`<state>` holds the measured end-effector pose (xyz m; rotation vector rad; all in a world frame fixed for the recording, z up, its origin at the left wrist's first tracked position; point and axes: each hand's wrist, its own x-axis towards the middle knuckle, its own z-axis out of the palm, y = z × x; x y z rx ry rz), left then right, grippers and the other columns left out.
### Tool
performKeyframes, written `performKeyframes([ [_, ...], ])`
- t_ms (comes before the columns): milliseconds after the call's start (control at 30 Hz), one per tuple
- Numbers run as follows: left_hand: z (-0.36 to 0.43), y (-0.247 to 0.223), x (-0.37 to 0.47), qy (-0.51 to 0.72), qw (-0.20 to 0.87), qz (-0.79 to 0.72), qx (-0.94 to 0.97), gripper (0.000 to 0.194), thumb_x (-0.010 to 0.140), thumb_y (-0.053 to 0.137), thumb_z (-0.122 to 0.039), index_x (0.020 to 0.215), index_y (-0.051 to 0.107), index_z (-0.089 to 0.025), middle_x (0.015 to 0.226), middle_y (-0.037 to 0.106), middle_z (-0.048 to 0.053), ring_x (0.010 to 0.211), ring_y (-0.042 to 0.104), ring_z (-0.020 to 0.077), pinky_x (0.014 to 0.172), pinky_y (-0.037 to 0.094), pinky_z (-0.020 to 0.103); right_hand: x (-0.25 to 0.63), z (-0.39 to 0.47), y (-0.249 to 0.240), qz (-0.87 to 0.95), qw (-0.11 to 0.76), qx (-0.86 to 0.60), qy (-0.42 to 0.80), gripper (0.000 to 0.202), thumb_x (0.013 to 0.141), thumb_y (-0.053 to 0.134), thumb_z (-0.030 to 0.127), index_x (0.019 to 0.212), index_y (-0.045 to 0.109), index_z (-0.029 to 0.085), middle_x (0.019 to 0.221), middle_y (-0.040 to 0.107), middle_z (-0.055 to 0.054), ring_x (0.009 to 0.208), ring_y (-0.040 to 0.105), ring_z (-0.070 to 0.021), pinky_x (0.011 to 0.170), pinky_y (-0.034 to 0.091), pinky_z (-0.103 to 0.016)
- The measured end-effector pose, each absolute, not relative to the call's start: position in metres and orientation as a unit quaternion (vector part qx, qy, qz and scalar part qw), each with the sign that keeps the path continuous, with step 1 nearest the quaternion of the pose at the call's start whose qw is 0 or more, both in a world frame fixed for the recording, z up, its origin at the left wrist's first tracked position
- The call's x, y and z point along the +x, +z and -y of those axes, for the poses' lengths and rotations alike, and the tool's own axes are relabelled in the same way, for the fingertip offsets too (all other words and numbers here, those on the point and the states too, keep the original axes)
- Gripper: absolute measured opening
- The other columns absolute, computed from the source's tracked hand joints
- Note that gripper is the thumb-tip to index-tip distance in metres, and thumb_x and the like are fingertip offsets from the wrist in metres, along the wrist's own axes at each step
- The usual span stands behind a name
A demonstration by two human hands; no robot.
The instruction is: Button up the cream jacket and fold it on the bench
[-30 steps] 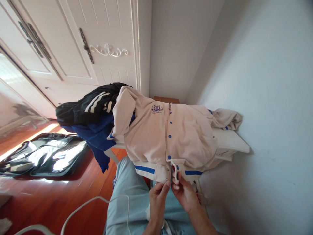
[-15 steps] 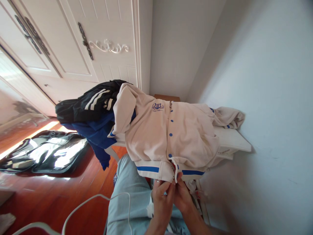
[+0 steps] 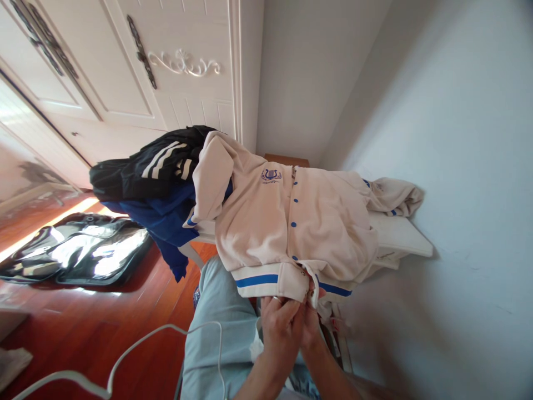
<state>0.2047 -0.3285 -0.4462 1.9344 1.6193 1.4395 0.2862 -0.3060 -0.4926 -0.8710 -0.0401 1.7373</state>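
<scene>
A cream jacket [image 3: 258, 222] with blue snap buttons, blue-striped ribbing and an embroidered lyre lies spread front up over a white table [image 3: 402, 239]. Most of its snaps run closed down the front, while the hem parts at the bottom. My left hand [image 3: 277, 319], a ring on one finger, grips the left flap of the hem from below. Close against it, my right hand [image 3: 311, 325] pinches the other hem flap near the bottom snap. The fingertips are partly hidden by the cloth.
Black clothing [image 3: 154, 166] with white stripes and a blue garment [image 3: 166, 222] are heaped at the table's left. An open suitcase [image 3: 83, 250] lies on the red wood floor. A white cable [image 3: 145, 341] crosses my lap. White wardrobe doors [image 3: 179, 33] stand behind; a wall [image 3: 470, 139] bounds the right.
My hands have shifted slightly up and right with the hem. The right flap is now turned outward more, and its edge is lifted at the opening.
</scene>
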Motion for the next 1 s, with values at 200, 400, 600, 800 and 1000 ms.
performKeyframes([
  [200,0.328,-0.452,0.203,0.476,0.141,-0.563,0.661,0.032,0.091,0.055,-0.019,0.06,0.063,-0.019,0.068,0.062,0.004,0.073,0.052,0.0185,0.07,0.033,0.03,0.286,0.305,-0.48,-0.026,0.532,-0.329,0.78,0.069,0.028,0.087,0.063,0.083,0.073,0.023,0.088,0.073,0.002,0.079,0.065,-0.0127,0.076,0.053,-0.021],
  [400,0.323,-0.45,0.198,0.453,0.182,-0.551,0.677,0.027,0.092,0.053,-0.018,0.069,0.068,-0.021,0.076,0.065,0.005,0.077,0.056,0.0186,0.072,0.037,0.029,0.282,0.299,-0.469,0.071,0.483,-0.332,0.807,0.068,0.029,0.086,0.068,0.076,0.075,0.02,0.082,0.07,-0.009,0.098,0.064,-0.0312,0.074,0.055,-0.039],
  [600,0.321,-0.439,0.189,0.477,0.213,-0.51,0.683,0.021,0.086,0.054,-0.019,0.072,0.07,-0.02,0.073,0.065,0.006,0.073,0.058,0.0176,0.068,0.041,0.027,0.278,0.298,-0.467,0.132,0.578,-0.352,0.724,0.055,0.043,0.088,0.06,0.084,0.076,0.024,0.094,0.071,-0.01,0.101,0.063,-0.0322,0.076,0.054,-0.041],
  [800,0.318,-0.444,0.192,0.526,0.28,-0.535,0.598,0.029,0.086,0.062,-0.033,0.064,0.071,-0.018,0.068,0.066,0.006,0.068,0.059,0.0163,0.066,0.046,0.025,0.276,0.303,-0.466,0.115,0.621,-0.387,0.672,0.041,0.053,0.09,0.049,0.083,0.075,0.025,0.099,0.071,-0.007,0.091,0.065,-0.021,0.084,0.053,-0.033],
  [1000,0.311,-0.457,0.194,0.533,0.337,-0.571,0.525,0.041,0.082,0.068,-0.046,0.055,0.066,-0.015,0.054,0.055,0.003,0.055,0.05,0.0127,0.056,0.041,0.022,0.278,0.299,-0.461,0.084,0.627,-0.398,0.664,0.036,0.056,0.09,0.039,0.085,0.075,0.023,0.095,0.072,-0.006,0.082,0.065,-0.0182,0.076,0.054,-0.03],
])
